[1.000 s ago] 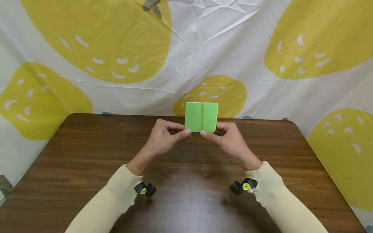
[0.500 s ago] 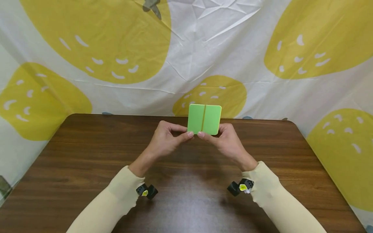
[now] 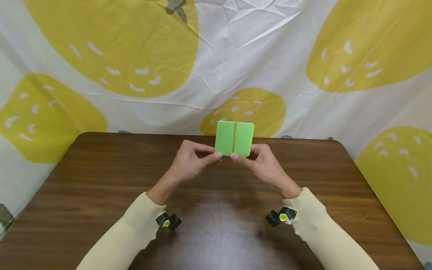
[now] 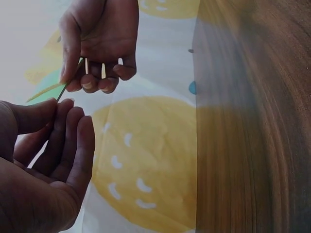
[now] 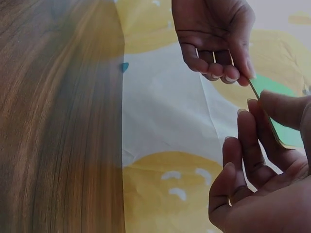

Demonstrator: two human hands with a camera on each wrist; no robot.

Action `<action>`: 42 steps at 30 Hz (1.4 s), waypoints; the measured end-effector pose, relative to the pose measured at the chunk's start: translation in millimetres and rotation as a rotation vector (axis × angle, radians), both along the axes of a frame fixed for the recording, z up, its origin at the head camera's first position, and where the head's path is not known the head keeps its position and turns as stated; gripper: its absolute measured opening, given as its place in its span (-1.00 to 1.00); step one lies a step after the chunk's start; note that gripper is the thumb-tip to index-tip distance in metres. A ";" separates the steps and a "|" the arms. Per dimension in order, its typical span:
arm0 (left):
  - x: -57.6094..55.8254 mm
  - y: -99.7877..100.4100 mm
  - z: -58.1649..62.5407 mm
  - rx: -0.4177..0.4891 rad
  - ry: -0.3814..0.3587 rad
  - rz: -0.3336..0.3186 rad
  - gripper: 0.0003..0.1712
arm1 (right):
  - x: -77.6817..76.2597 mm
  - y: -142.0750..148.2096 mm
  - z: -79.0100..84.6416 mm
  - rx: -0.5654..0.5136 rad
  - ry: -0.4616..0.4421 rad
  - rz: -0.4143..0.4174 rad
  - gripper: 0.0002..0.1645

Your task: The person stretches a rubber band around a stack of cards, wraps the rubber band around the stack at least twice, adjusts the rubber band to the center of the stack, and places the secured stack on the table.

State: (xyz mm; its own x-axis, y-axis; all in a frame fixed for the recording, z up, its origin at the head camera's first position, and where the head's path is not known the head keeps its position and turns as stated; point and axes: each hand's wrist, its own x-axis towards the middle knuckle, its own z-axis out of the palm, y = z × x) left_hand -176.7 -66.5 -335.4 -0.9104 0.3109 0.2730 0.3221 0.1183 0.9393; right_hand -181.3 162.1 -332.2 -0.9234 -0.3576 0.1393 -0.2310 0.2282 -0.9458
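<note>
A thin light-green square card (image 3: 225, 138) with rounded corners stands upright above the far part of the table, its green face toward me. A brownish-yellow line runs down its middle, and a yellow edge shows along its right side. The left hand (image 3: 190, 161) pinches the lower left corner, thumb on the near face and fingers behind. At the bottom, just right of the line, the thumb of the right hand (image 3: 268, 165) presses while its fingers go behind the card. In the right wrist view the card (image 5: 279, 111) appears nearly edge-on between both hands. Its back is hidden.
A dark brown wooden table (image 3: 101, 176) with rounded far corners lies beneath the hands. Behind it hangs a white cloth (image 3: 162, 116) printed with large yellow fruit shapes. Small black cameras (image 3: 168, 221) sit on both wrists, over cream sleeves.
Both hands and the card have shifted slightly down, with a small sway to the right and partly back to the left. The grip of both hands looks the same.
</note>
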 end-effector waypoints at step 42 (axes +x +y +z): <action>4.7 -12.7 15.8 -0.401 0.399 0.124 0.04 | -15.3 25.7 9.4 0.272 0.885 -0.030 0.11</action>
State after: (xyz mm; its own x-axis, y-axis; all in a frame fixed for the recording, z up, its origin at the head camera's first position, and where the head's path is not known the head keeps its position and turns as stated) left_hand -172.1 -79.2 -319.7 -0.7976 0.3582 0.4854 0.6029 0.4992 0.6223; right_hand -196.6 187.8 -322.8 -0.5298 -0.4590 0.7132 -0.8342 0.4337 -0.3406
